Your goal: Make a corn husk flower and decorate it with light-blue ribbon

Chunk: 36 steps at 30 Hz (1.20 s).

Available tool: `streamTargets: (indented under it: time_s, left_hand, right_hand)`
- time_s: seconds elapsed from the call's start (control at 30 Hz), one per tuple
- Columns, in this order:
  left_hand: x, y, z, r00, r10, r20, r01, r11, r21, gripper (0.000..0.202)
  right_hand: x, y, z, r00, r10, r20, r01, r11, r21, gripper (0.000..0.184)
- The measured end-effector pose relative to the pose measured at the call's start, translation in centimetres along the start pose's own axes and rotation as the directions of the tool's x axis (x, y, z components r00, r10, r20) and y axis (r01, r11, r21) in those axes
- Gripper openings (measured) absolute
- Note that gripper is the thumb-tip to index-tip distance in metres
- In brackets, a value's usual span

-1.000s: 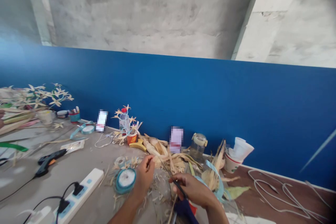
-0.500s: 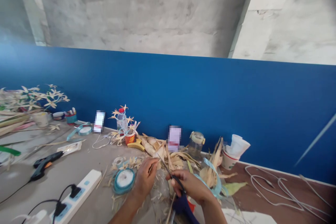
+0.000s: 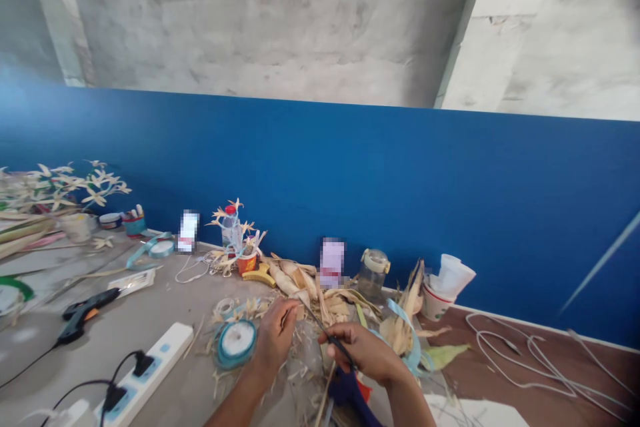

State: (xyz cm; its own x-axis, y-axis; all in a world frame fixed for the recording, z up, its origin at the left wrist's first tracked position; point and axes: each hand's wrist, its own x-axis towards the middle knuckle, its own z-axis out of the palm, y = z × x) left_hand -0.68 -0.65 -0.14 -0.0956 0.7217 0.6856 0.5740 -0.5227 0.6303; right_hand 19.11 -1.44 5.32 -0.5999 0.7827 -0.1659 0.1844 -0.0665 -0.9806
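Note:
My right hand (image 3: 363, 350) is closed around a pair of scissors (image 3: 344, 351) with dark handles. Their thin blades point up and left, toward the fingertips of my left hand (image 3: 276, 333). That hand is closed in a pinch; a small pale piece seems to show at its fingertips, too small to name. Dry corn husks (image 3: 295, 278) lie heaped just beyond both hands. Left of my left hand sits a spool of teal ribbon (image 3: 237, 340), with husk scraps around it. Below my right hand is a dark blue handle-like object (image 3: 347, 392), partly covered.
On the left are a white power strip (image 3: 155, 368) with plugs and a black glue gun (image 3: 80, 320). Along the blue partition (image 3: 310, 167) stand a phone (image 3: 333, 261), a clear jar (image 3: 373, 275) and cups (image 3: 440, 297). White cables (image 3: 530, 360) lie on the right.
Both hands keep nearly the same pose, with the scissors at the left fingertips. At the far left edge, a green-rimmed ring has shifted and shows more of its curve.

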Motion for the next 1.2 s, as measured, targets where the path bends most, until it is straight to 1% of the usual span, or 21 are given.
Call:
streamTargets:
  time_s: [0.23,0.37,0.43,0.5,0.53,0.57,0.6,0.67,0.7,0.73,0.77,0.8,0.87,1.0,1.07,1.13,1.2]
  left_hand:
    - [-0.1,-0.3,0.2,1.000,-0.002,-0.003,0.002,1.000,-0.017,0.019]
    - [0.0,0.0,0.0,0.999,-0.041,-0.017,0.040,0.999,-0.031,0.018]
    - [0.2,0.3,-0.1,0.997,-0.070,-0.032,0.068,0.996,-0.062,0.017]
    - [0.3,0.4,0.0,0.991,-0.128,-0.040,0.122,0.983,-0.138,0.017]
    - [0.3,0.4,0.2,0.982,-0.185,-0.028,0.176,0.964,-0.199,0.017]
    - [0.4,0.5,0.4,0.965,-0.261,0.002,0.252,0.928,-0.275,0.019]
    - [0.4,0.4,0.6,0.938,-0.342,0.053,0.337,0.870,-0.359,0.022]
    - [0.4,0.4,1.1,0.866,-0.459,0.198,0.491,0.708,-0.507,0.026]
    - [0.4,0.3,1.3,0.833,-0.483,0.271,0.545,0.628,-0.555,0.027]
    - [0.4,0.2,1.5,0.808,-0.486,0.333,0.581,0.565,-0.586,0.028]
    - [0.4,0.2,1.6,0.791,-0.477,0.384,0.606,0.521,-0.601,0.029]
    - [0.3,0.1,1.7,0.778,-0.464,0.425,0.625,0.496,-0.603,0.031]
    - [0.2,0.1,1.8,0.760,-0.435,0.483,0.650,0.488,-0.583,0.035]
    - [0.0,0.4,1.6,0.729,-0.390,0.562,0.678,0.526,-0.514,0.039]
    - [0.0,0.7,1.5,0.711,-0.392,0.584,0.700,0.478,-0.531,0.041]
    - [0.0,1.1,1.4,0.709,-0.400,0.581,0.706,0.389,-0.592,0.044]
    - [0.1,1.5,1.4,0.723,-0.411,0.556,0.685,0.323,-0.653,0.044]
  right_hand:
    - [-0.2,-0.3,-0.1,0.999,0.030,-0.011,-0.031,0.997,-0.077,0.026]
    - [-0.4,-0.5,0.0,1.000,-0.002,-0.020,0.000,0.997,-0.082,0.025]
    - [-0.3,-0.3,-0.1,0.998,-0.025,-0.056,0.022,0.998,-0.059,0.026]
    - [0.1,0.0,-0.3,0.990,-0.061,-0.129,0.061,0.998,-0.002,0.029]
    - [0.3,0.2,-0.4,0.982,-0.083,-0.169,0.091,0.995,0.037,0.031]
    - [0.5,0.3,-0.4,0.972,-0.105,-0.208,0.123,0.990,0.074,0.034]
    - [0.7,0.3,-0.3,0.962,-0.121,-0.245,0.151,0.982,0.109,0.036]
    - [1.1,0.3,0.1,0.938,-0.138,-0.318,0.199,0.966,0.167,0.041]
    - [1.4,0.2,0.4,0.922,-0.142,-0.359,0.222,0.956,0.192,0.044]
    - [1.6,0.2,0.7,0.903,-0.145,-0.405,0.248,0.945,0.214,0.047]
    - [1.9,0.2,1.1,0.884,-0.149,-0.442,0.274,0.933,0.234,0.049]
    - [2.2,0.2,1.5,0.870,-0.155,-0.468,0.298,0.922,0.249,0.051]
    - [2.9,0.4,2.1,0.859,-0.173,-0.482,0.325,0.912,0.251,0.054]
    - [3.6,0.9,2.7,0.879,-0.181,-0.440,0.280,0.945,0.171,0.045]
    - [3.8,1.1,2.6,0.874,-0.160,-0.460,0.260,0.952,0.163,0.040]
    - [3.9,1.2,2.5,0.841,-0.159,-0.517,0.292,0.938,0.186,0.039]
    - [4.1,1.3,2.5,0.782,-0.174,-0.598,0.350,0.917,0.190,0.039]
